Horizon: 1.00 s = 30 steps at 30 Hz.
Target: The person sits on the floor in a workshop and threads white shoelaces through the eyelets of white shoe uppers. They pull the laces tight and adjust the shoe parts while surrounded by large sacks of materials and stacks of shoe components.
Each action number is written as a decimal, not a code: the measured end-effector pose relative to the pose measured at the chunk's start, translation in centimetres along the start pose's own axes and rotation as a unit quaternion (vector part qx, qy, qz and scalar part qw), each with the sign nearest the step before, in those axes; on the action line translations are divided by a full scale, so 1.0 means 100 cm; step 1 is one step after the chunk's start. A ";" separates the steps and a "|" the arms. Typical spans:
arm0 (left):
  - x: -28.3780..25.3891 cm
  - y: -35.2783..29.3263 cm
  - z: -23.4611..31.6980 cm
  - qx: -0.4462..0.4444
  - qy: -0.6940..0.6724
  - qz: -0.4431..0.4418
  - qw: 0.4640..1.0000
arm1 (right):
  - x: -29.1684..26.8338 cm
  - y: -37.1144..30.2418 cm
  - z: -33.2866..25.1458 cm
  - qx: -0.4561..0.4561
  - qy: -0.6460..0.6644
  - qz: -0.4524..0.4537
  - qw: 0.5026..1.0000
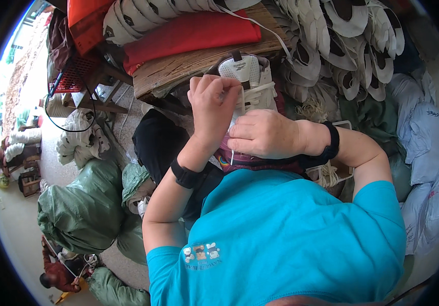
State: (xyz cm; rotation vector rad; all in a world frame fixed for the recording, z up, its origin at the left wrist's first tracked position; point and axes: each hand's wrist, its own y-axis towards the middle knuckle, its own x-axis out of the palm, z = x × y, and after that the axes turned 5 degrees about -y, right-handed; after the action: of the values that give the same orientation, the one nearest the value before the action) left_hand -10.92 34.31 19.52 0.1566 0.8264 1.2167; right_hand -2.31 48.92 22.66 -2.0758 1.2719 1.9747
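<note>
A white shoe upper [267,77] with a white mesh tongue [239,68] lies in front of me, against the near edge of a wooden bench. Its off-white shoelace [254,98] crosses the eyelets in several rows. My left hand [210,104] is raised at the upper's left side, thumb and fingers pinched on the lace. Closed just below the laced part, my right hand [264,133] grips lace too, and a thin white end hangs below its fingers. The right fingertips are partly hidden. Maroon cloth [281,164] lies under the hands, over my lap.
On the wooden bench [178,70] lie a red cloth roll [194,36] and a row of white shoe uppers [143,18]. More uppers [352,46] hang in bunches at right. Green sacks [84,211] fill the left floor; white bags [429,143] stand far right. A person [58,268] sits at lower left.
</note>
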 end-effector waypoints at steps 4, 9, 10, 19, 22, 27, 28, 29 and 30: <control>0.002 0.001 0.002 0.002 0.053 -0.007 0.999 | -0.012 -0.003 0.008 0.048 0.026 0.057 0.997; 0.003 0.004 0.003 -0.038 0.079 -0.021 0.996 | -0.035 -0.005 0.049 0.237 -0.143 0.080 0.958; 0.006 0.004 0.004 -0.035 0.084 -0.016 0.996 | -0.033 -0.009 0.056 0.265 -0.150 0.065 0.950; 0.022 -0.007 0.002 -0.087 0.014 0.036 0.995 | -0.014 -0.010 0.072 0.283 -0.072 0.036 0.956; 0.021 -0.010 0.007 -0.124 -0.042 0.040 0.991 | -0.013 -0.010 0.069 0.278 -0.050 0.063 0.957; -0.002 -0.013 -0.002 -0.030 -0.070 0.034 0.997 | -0.036 -0.016 0.074 0.275 -0.136 0.122 0.944; -0.008 -0.015 -0.007 0.020 -0.032 0.043 0.998 | -0.047 -0.020 0.079 0.287 -0.191 0.133 0.929; -0.013 -0.020 -0.010 0.019 -0.023 0.047 0.998 | -0.057 -0.023 0.082 0.298 -0.245 0.143 0.911; -0.016 -0.024 -0.014 0.019 -0.019 0.042 0.999 | -0.063 -0.025 0.080 0.345 -0.259 0.160 0.888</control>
State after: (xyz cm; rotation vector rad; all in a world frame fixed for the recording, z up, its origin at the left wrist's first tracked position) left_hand -10.11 31.57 17.99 0.2469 0.8160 1.2730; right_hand -6.87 58.10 25.02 -0.9837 1.8718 1.6217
